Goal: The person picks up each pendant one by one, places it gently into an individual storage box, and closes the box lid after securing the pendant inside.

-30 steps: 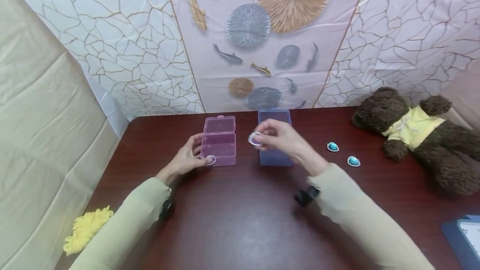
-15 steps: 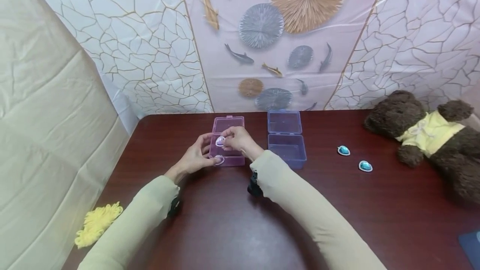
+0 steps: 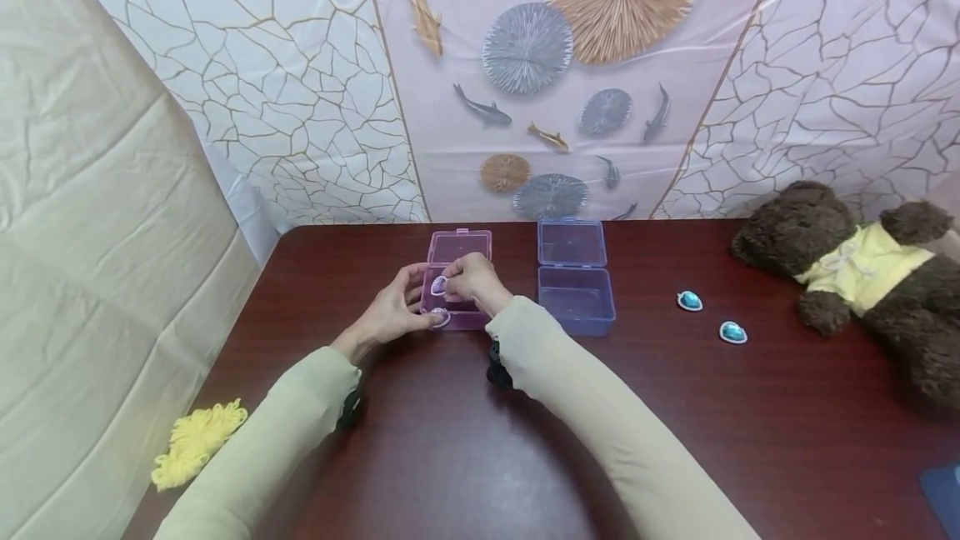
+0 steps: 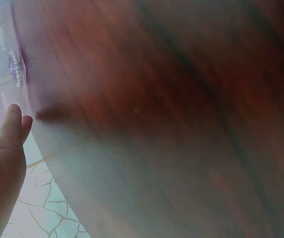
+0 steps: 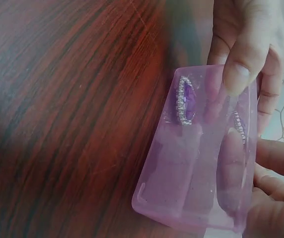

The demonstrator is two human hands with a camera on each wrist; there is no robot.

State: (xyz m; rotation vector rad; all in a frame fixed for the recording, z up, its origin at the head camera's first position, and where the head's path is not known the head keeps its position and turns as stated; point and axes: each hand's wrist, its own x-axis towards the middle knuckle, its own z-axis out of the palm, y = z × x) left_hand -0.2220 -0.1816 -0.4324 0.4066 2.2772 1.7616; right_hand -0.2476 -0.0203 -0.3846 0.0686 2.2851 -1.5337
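My left hand (image 3: 393, 311) grips the left side of an open pink plastic box (image 3: 472, 322), thumb at the front and fingers behind. Inside, near that thumb, sits a purple gem (image 5: 187, 101) edged with small clear stones. Between the fingertips of my right hand (image 3: 472, 280) is another purple gem (image 3: 439, 285), lowered into the box; through the clear pink wall the right wrist view shows a fingertip beside it. The left wrist view catches the left hand (image 4: 8, 148) at the box's edge.
An open blue plastic box (image 3: 576, 327) stands right of the pink one. Two teal gems (image 3: 689, 301) lie farther right, near a brown teddy bear (image 3: 798, 227). Yellow yarn (image 3: 197, 444) lies at the left, and a blue object (image 3: 941, 494) is at the right edge.
My right hand has carried its purple gem leftward from over the blue box and down into the pink box. The left hand stays on the pink box. The head view has shifted slightly.
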